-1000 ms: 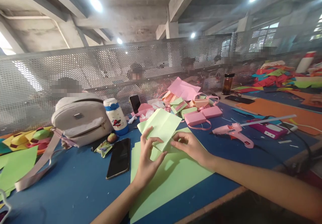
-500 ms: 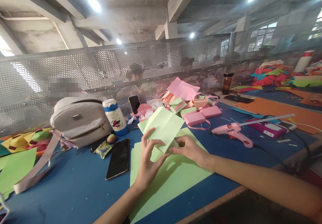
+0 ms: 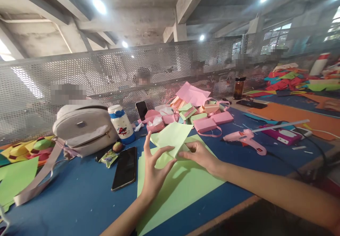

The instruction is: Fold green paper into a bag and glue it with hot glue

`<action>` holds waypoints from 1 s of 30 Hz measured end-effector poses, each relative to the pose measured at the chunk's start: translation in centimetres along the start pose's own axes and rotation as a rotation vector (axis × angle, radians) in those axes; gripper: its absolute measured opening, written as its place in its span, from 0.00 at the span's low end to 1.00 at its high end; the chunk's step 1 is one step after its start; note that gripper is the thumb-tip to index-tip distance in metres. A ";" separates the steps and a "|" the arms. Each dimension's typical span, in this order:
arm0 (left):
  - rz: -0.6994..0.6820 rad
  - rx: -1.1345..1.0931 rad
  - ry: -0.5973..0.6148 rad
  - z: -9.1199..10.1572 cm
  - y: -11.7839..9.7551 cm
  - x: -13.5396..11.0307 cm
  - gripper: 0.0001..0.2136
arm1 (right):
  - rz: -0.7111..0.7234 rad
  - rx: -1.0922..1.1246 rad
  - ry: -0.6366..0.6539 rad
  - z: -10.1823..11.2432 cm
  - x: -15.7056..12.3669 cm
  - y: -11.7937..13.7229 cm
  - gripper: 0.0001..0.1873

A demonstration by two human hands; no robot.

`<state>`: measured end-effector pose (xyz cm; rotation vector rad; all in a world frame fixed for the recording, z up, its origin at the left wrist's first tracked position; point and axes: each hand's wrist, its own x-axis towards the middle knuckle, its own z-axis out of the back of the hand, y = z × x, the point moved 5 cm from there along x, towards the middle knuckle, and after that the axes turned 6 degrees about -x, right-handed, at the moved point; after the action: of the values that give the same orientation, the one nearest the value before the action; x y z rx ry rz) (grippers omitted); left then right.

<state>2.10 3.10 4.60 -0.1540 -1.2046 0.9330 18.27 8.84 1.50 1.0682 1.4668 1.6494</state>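
Note:
A folded sheet of light green paper (image 3: 172,137) is held up between my two hands, its creased panels tilted and one flap standing out to the left. My right hand (image 3: 202,158) pinches its lower right edge between thumb and fingers. My left hand (image 3: 156,172) has its thumb and index finger at the paper's lower corner, with another finger raised and apart. Under both hands lies a stack of larger light green sheets (image 3: 183,197) on the blue tabletop. The back of the folded paper is hidden from me.
Behind the paper is a heap of pink and green paper boxes (image 3: 205,125). A pink glue gun (image 3: 245,137) lies to the right, its cord trailing. Left are a black phone (image 3: 124,168), a bottle (image 3: 121,124) and a pale backpack (image 3: 85,128). A perforated metal screen (image 3: 111,73) stands behind.
The folded paper has tipped lower, and its left flap has swung out. My left hand's raised finger has come off the paper and straightened upward. My right hand stays nearly in place.

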 end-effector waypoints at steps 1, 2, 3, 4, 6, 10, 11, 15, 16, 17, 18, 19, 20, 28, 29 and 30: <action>-0.011 0.030 -0.003 0.1 0.0 0.0 0.09 | -0.003 0.008 0.002 0.0 0.0 -0.1 0.22; -0.030 0.051 -0.001 0.1 -0.1 0.1 0.09 | -0.004 0.011 0.002 0.0 0.0 -0.1 0.22; -0.053 0.065 0.007 0.1 -0.2 0.1 0.09 | -0.003 0.011 0.001 0.0 0.0 -0.2 0.22; -0.078 0.076 0.019 0.1 -0.2 0.0 0.09 | 0.001 0.007 -0.001 0.0 0.0 -0.2 0.23; -0.124 0.093 0.039 0.0 -0.3 0.0 0.11 | 0.009 -0.004 -0.003 -0.1 0.0 -0.2 0.23; -0.230 0.100 0.070 -0.2 -0.6 -0.2 0.12 | -0.001 -0.021 0.004 -0.2 -0.1 -0.3 0.23; -0.252 0.093 0.073 -0.2 -0.7 -0.3 0.12 | -0.001 -0.024 0.006 -0.2 0.0 -0.4 0.23; -0.286 0.073 0.079 -0.1 -0.8 -0.3 0.11 | 0.016 -0.038 0.013 -0.2 0.0 -0.5 0.25; -0.289 0.073 0.080 -0.1 -0.9 -0.3 0.11 | 0.018 -0.040 0.015 -0.2 0.1 -0.6 0.25; -0.293 0.074 0.080 -0.1 -0.9 -0.3 0.11 | 0.018 -0.042 0.015 -0.2 0.1 -0.6 0.24; -0.298 0.075 0.079 -0.1 -1.0 -0.3 0.10 | 0.017 -0.043 0.017 -0.2 0.1 -0.7 0.24; -0.300 0.076 0.077 0.0 -1.0 -0.3 0.10 | 0.017 -0.041 0.018 -0.3 0.1 -0.7 0.24; -0.302 0.075 0.073 0.0 -1.0 -0.3 0.10 | 0.017 -0.040 0.020 -0.3 0.1 -0.7 0.24; -0.300 0.051 0.059 0.1 -1.2 -0.3 0.07 | 0.020 -0.030 0.018 -0.3 0.1 -0.7 0.23; -0.299 0.047 0.059 0.1 -1.2 -0.3 0.07 | 0.019 -0.028 0.016 -0.3 0.1 -0.7 0.23; -0.296 0.044 0.060 0.1 -1.2 -0.3 0.06 | 0.019 -0.026 0.016 -0.3 0.1 -0.7 0.23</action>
<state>2.64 2.11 5.09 0.0314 -1.1153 0.6899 17.92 8.94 0.79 1.0599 1.4451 1.6893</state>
